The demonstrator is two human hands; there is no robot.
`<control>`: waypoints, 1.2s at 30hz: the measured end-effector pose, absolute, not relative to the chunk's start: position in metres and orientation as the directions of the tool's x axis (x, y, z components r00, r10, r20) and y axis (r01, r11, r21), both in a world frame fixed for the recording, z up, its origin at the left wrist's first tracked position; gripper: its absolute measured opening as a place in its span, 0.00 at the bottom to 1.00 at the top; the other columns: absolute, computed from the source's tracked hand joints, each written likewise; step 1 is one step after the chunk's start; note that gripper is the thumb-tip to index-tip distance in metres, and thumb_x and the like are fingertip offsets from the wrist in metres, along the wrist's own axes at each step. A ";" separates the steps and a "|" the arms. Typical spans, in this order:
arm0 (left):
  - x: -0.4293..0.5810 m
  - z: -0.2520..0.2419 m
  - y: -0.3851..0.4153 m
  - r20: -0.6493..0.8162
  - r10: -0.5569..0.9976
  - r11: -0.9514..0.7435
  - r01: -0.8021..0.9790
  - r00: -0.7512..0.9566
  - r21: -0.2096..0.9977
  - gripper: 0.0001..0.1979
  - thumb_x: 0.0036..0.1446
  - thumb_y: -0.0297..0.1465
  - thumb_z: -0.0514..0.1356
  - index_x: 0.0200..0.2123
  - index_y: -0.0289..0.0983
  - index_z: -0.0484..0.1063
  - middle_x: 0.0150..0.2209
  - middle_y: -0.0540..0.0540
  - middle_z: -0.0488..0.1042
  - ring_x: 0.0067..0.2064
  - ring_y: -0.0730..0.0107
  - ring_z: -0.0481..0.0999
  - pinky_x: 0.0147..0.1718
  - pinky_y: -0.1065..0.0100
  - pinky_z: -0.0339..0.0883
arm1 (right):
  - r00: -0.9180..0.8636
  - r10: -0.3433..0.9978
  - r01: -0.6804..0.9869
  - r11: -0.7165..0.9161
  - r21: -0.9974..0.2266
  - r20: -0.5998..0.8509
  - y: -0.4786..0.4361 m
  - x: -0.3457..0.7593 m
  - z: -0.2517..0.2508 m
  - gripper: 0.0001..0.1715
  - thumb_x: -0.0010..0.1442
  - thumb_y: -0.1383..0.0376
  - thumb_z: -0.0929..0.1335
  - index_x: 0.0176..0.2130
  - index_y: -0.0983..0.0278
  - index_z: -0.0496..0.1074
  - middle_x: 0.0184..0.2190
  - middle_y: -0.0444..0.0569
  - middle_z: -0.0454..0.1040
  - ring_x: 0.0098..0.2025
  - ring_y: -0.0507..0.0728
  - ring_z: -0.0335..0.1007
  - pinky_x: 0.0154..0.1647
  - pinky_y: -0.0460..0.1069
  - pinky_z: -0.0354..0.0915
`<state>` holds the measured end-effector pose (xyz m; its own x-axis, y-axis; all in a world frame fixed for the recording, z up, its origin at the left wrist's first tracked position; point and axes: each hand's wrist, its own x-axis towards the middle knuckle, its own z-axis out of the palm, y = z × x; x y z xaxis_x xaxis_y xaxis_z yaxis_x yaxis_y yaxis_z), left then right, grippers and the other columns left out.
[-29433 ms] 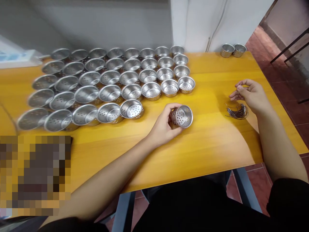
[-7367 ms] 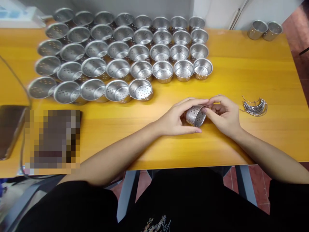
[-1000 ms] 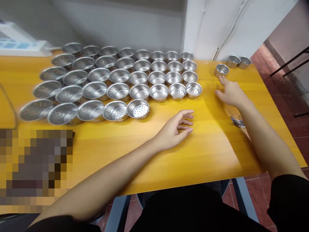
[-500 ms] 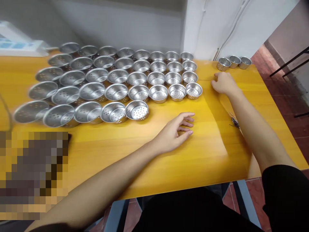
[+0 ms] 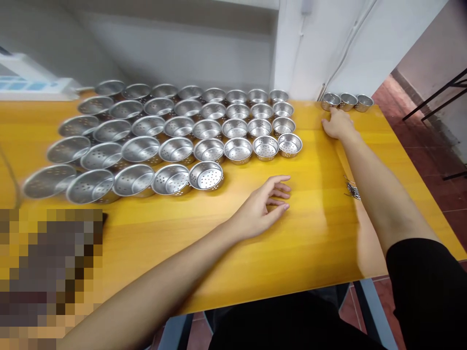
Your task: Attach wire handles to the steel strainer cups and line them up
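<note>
My left hand (image 5: 260, 206) rests on its edge on the yellow table (image 5: 255, 262), fingers loosely spread and nothing in them. At the far right my right hand (image 5: 340, 123) reaches out, thumb and forefinger apart, with the fingertips at the front of a small perforated metal cup (image 5: 331, 101). Whether they touch it I cannot tell. Two more such cups, a middle one (image 5: 349, 101) and a right one (image 5: 364, 102), stand beside it. Left of my hands, several perforated metal cups (image 5: 206, 176) stand upright in rows. A small bundle of thin metal wire pieces (image 5: 352, 191) lies by my right forearm, partly hidden.
A white box-like object with blue patches (image 5: 36, 89) is at the back left. A pixelated dark object (image 5: 47, 272) occupies the front left. Behind the table are a white wall pillar (image 5: 310, 58) and a cable (image 5: 345, 58). The table's right edge drops to red floor tiles.
My right hand has come closer to the leftmost of the three separate cups. The view has tilted slightly. My left hand keeps its place and shape.
</note>
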<state>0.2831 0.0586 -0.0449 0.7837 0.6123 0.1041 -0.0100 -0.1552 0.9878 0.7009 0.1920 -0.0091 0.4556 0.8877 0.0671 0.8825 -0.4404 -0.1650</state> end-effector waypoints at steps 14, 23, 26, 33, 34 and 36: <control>0.283 -0.041 0.058 0.104 0.611 -0.193 0.020 0.785 0.981 0.27 0.76 0.33 0.66 0.74 0.44 0.68 0.63 0.35 0.81 0.63 0.55 0.85 0.62 0.52 0.87 | 0.450 0.887 0.877 -0.416 -0.240 0.105 0.191 0.692 -0.011 0.44 0.74 0.57 0.71 0.81 0.70 0.70 0.77 0.73 0.73 0.78 0.85 0.69 0.78 0.77 0.65; 0.285 -0.040 0.061 0.143 0.546 -0.345 0.066 0.825 0.936 0.13 0.77 0.35 0.64 0.58 0.38 0.81 0.58 0.38 0.85 0.53 0.62 0.90 0.57 0.58 0.87 | 0.144 0.968 0.870 -0.026 -0.493 0.204 0.156 0.622 0.032 0.17 0.68 0.63 0.73 0.51 0.67 0.89 0.45 0.59 0.90 0.45 0.66 0.83 0.57 0.60 0.78; 0.285 -0.038 0.061 0.190 0.527 -0.377 0.027 0.829 0.926 0.11 0.77 0.34 0.63 0.56 0.38 0.82 0.55 0.39 0.86 0.54 0.63 0.89 0.59 0.59 0.85 | 0.008 0.985 0.887 0.073 -0.456 0.174 0.140 0.592 0.044 0.13 0.68 0.62 0.73 0.46 0.65 0.89 0.39 0.55 0.88 0.40 0.63 0.80 0.50 0.57 0.76; 0.285 -0.033 0.060 0.213 0.503 -0.416 0.019 0.838 0.909 0.11 0.77 0.33 0.63 0.54 0.38 0.83 0.53 0.39 0.87 0.52 0.62 0.87 0.57 0.59 0.82 | -0.085 0.986 0.918 0.134 -0.373 0.144 0.129 0.571 0.049 0.12 0.69 0.63 0.72 0.45 0.64 0.87 0.40 0.56 0.87 0.39 0.63 0.78 0.50 0.58 0.74; 0.286 -0.032 0.060 0.214 0.500 -0.419 0.018 0.839 0.908 0.10 0.77 0.33 0.63 0.54 0.38 0.83 0.53 0.39 0.87 0.52 0.62 0.87 0.56 0.59 0.82 | -0.094 0.984 0.920 0.144 -0.365 0.152 0.127 0.571 0.049 0.12 0.70 0.62 0.72 0.45 0.64 0.87 0.41 0.56 0.87 0.40 0.63 0.78 0.51 0.58 0.74; 0.286 -0.032 0.060 0.218 0.493 -0.426 0.015 0.842 0.905 0.10 0.77 0.33 0.63 0.53 0.38 0.83 0.53 0.39 0.87 0.51 0.62 0.87 0.55 0.60 0.81 | -0.112 0.979 0.920 0.167 -0.354 0.170 0.122 0.571 0.050 0.13 0.71 0.61 0.72 0.44 0.64 0.87 0.43 0.56 0.86 0.40 0.63 0.77 0.52 0.59 0.74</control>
<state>0.2859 0.0600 -0.0325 0.8424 0.4926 0.2183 0.0146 -0.4260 0.9046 0.5705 0.1216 0.0495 -0.1123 0.9790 0.1699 0.9204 0.1669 -0.3537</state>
